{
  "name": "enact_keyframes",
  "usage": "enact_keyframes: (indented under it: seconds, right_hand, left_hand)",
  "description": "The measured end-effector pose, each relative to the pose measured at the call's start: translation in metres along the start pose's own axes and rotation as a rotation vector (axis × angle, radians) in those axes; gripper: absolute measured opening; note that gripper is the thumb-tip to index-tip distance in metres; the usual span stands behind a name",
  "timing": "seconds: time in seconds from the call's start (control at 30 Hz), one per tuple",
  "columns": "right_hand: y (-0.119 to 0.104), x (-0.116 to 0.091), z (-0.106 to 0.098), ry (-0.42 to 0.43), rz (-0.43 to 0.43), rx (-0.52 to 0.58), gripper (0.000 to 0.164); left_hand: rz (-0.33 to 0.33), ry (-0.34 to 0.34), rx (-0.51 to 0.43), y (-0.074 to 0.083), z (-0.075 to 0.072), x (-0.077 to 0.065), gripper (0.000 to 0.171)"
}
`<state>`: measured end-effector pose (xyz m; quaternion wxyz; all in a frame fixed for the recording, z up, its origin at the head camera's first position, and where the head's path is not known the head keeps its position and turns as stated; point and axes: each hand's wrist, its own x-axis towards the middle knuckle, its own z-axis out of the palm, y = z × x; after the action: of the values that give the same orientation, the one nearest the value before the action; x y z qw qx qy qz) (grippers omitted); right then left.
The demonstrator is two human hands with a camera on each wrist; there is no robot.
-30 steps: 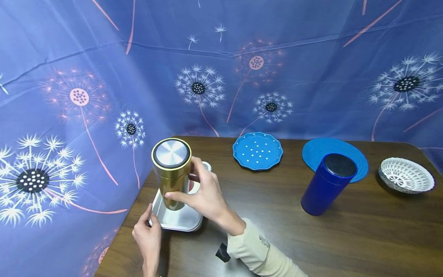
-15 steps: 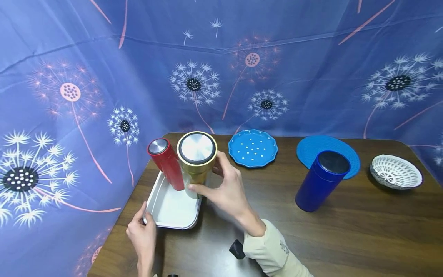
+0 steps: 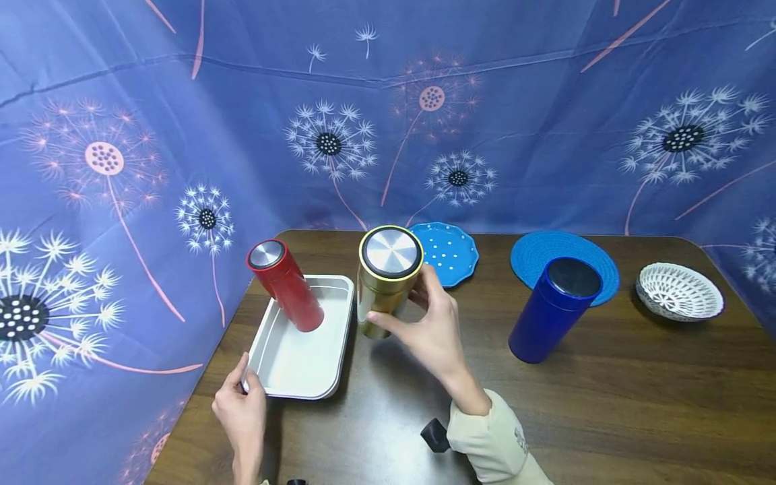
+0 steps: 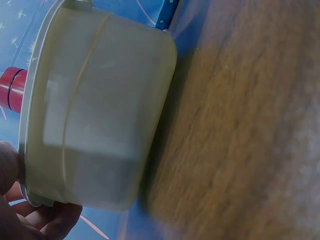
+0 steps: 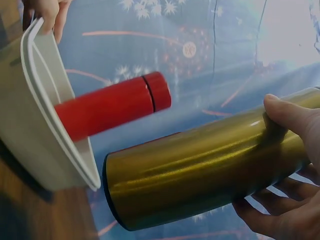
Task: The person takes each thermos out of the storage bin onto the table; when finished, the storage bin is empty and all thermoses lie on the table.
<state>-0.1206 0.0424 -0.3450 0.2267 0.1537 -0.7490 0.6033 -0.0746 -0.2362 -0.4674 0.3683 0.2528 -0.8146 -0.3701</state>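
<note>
Gold flask (image 3: 384, 286), right hand (image 3: 434, 330) curled round it, left hand (image 3: 240, 407) pinching white tub (image 3: 300, 364)

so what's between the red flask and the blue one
Head view, left to right: the white container's rim, the gold flask in the right grip, then bare tabletop.

Blue bottle (image 3: 548, 323) near round mat (image 3: 560, 244); dotted plate (image 3: 448, 257); patterned bowl (image 3: 680, 292); dandelion cloth (image 3: 388, 121).
</note>
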Motion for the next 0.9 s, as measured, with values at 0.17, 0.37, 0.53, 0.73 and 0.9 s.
enact_keyframes:
  seconds: [0.17, 0.37, 0.53, 0.73, 0.9]
  right_hand:
    - [0.011, -0.003, -0.012, 0.04, 0.052, -0.014, 0.076]
    - [0.024, -0.006, -0.029, 0.087, 0.126, -0.039, 0.074]
    - [0.038, -0.011, -0.044, 0.141, 0.177, -0.064, 0.074]
    - [0.051, -0.017, -0.059, 0.197, 0.213, -0.118, 0.075]
    - [0.062, -0.023, -0.07, 0.235, 0.235, -0.164, 0.076]
  left_hand:
    - [-0.006, -0.001, -0.004, 0.002, -0.001, 0.001, 0.032]
    - [-0.026, -0.013, -0.017, 0.002, -0.001, 0.001, 0.033]
    - [-0.033, -0.02, -0.034, 0.001, -0.002, 0.0, 0.033]
    - [-0.043, -0.02, -0.057, 0.001, -0.001, 0.0, 0.034]
    - [-0.057, -0.023, -0.056, 0.002, 0.0, -0.001, 0.034]
